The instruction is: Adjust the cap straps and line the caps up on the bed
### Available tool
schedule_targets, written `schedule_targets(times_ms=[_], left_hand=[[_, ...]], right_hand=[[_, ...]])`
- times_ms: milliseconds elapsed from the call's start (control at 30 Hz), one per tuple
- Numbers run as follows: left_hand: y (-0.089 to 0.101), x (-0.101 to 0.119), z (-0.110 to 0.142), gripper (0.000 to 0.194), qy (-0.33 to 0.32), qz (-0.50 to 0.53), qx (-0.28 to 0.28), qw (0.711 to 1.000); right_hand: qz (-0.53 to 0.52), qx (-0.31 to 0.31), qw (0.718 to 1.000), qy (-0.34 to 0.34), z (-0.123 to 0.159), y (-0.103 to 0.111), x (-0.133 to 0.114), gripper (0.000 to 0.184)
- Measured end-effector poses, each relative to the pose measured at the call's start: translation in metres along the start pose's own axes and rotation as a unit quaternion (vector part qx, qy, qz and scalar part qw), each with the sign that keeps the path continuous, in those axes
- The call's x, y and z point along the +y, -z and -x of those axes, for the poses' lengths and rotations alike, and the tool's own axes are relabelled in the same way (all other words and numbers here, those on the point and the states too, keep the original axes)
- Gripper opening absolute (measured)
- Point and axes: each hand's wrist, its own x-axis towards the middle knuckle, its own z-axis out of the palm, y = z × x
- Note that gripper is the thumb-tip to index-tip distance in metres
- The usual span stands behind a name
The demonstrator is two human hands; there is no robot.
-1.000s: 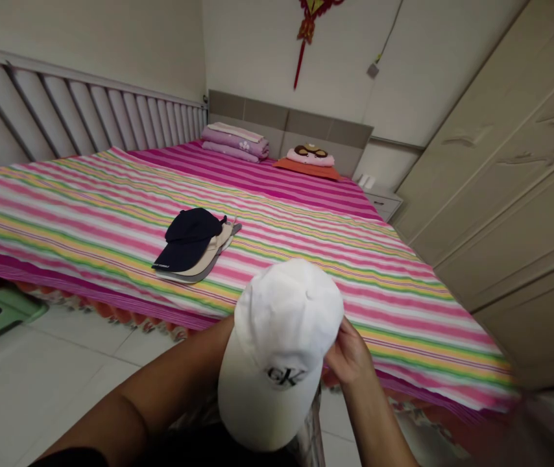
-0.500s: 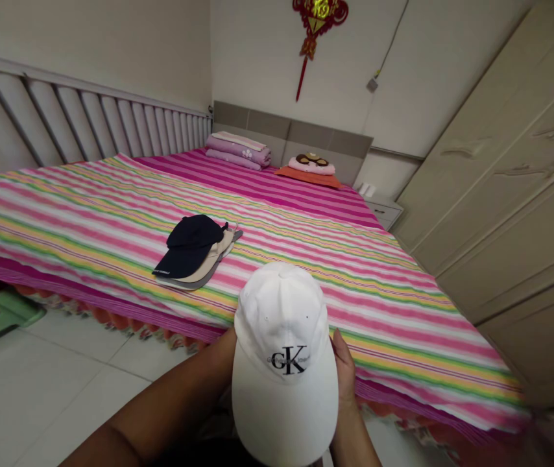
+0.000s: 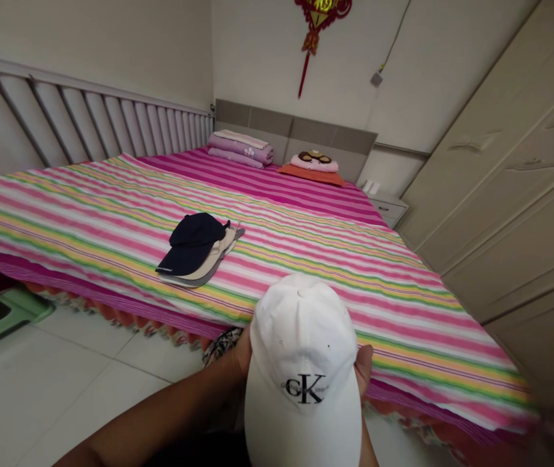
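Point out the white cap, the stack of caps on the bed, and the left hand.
white cap [image 3: 301,344]: head view, crown.
stack of caps [image 3: 194,241]: head view, navy top cap.
left hand [image 3: 242,350]: head view, fingers at the cap's side.

Only a small part of the person is visible. The left hand [image 3: 242,353] and the right hand [image 3: 364,363] are bare, without rings or gloves. The left forearm is uncovered, with no sleeve, watch or bracelet on it.

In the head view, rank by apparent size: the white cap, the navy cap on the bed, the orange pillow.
1. white cap, though nearness to the camera inflates it
2. navy cap
3. orange pillow, far off, so its true size is unsure
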Motion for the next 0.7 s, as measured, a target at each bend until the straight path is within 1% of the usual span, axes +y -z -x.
schedule_targets(times_ms=[33,100,167,233,267,367,433,533,633,700], left_hand=[[0.001,-0.001,-0.002,0.058,-0.005,0.073,-0.018,0.997],[0.004,0.000,-0.001,0.057,-0.026,0.208,-0.056,0.976],[0.006,0.002,0.002,0.055,-0.048,0.259,-0.077,0.962],[0.006,0.003,0.005,0.051,-0.055,0.272,-0.087,0.957],[0.005,0.004,0.006,0.048,-0.049,0.275,-0.092,0.956],[0.001,0.004,0.005,0.045,-0.008,0.294,-0.111,0.949],[-0.002,0.004,0.004,0.051,0.017,0.310,-0.110,0.944],[-0.004,0.006,0.001,0.065,0.034,0.324,-0.103,0.940],[-0.003,0.009,-0.002,0.079,0.051,0.325,-0.105,0.938],[-0.001,0.011,-0.004,0.083,0.054,0.325,-0.106,0.938]], right_hand=[[0.001,0.005,1.000,0.008,0.000,0.003,-0.001,0.063],[0.003,0.016,1.000,0.021,0.000,0.004,-0.004,0.062],[-0.004,0.029,0.999,0.028,0.000,0.000,-0.006,0.062],[-0.006,0.034,0.999,0.025,0.000,-0.004,-0.007,0.063],[-0.001,0.029,0.999,0.023,-0.001,-0.004,-0.007,0.063],[0.022,0.001,1.000,0.022,-0.004,0.003,-0.007,0.065],[0.022,-0.003,0.999,0.022,-0.007,0.011,-0.007,0.064],[0.024,-0.007,0.999,0.019,-0.009,0.020,-0.008,0.059],[0.034,-0.016,0.999,0.005,-0.007,0.018,-0.008,0.058],[0.025,-0.010,0.999,-0.016,-0.002,0.011,-0.007,0.060]])
